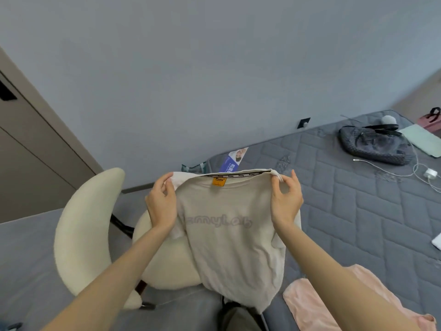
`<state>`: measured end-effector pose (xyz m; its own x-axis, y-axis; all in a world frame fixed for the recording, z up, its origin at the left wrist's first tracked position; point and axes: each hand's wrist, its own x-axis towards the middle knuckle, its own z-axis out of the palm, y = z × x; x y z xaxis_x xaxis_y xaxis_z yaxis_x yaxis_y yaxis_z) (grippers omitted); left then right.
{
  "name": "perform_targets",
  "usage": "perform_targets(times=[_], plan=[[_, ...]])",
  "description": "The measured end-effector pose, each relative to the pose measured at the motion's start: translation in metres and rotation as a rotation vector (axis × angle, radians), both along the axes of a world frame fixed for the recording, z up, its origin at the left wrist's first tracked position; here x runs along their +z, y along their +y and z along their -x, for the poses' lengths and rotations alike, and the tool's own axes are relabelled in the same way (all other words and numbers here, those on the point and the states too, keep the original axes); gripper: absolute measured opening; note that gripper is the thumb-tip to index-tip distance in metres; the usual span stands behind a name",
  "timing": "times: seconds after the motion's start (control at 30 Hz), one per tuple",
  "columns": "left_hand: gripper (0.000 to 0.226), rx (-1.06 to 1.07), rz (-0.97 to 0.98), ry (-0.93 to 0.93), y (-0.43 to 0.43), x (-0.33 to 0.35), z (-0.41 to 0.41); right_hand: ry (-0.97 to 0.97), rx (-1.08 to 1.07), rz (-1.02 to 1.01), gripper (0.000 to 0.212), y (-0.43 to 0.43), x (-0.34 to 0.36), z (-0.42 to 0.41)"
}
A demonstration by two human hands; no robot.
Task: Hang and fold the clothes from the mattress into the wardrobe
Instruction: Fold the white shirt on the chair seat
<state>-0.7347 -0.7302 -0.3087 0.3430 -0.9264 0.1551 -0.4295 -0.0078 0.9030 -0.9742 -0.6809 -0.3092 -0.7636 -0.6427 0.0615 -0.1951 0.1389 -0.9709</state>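
I hold up a beige T-shirt with an orange neck label and faint lettering across the chest. My left hand pinches its left shoulder. At the other shoulder, my right hand pinches the cloth between thumb and fingers. The shirt hangs down in front of me, above the edge of the grey quilted mattress. A pink garment lies on the mattress at the lower right, partly hidden by my right forearm. The wardrobe is not in view.
A cream chair stands at the left, behind the shirt. Far back on the mattress lie a dark bag, a white charger with its cable and a pale flat case. A grey-brown door is at far left.
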Motion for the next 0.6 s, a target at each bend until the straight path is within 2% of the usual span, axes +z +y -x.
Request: perform_targets(times=[0.33,0.43,0.53,0.6], plan=[[0.030,-0.147,-0.239,-0.106,-0.146,-0.103,0.028,-0.006,0.034,-0.289,0.014,-0.136,-0.099,0.026],[0.046,-0.301,-0.391,-0.116,-0.186,-0.144,0.033,-0.022,0.078,-0.356,0.023,-0.173,-0.134,0.031],[0.070,-0.492,-0.528,-0.050,-0.205,-0.184,0.035,-0.011,0.279,-0.446,0.043,-0.190,-0.174,0.030],[0.070,-0.534,-0.597,-0.021,-0.200,-0.211,0.031,-0.004,0.292,-0.555,0.048,-0.184,-0.201,0.027]])
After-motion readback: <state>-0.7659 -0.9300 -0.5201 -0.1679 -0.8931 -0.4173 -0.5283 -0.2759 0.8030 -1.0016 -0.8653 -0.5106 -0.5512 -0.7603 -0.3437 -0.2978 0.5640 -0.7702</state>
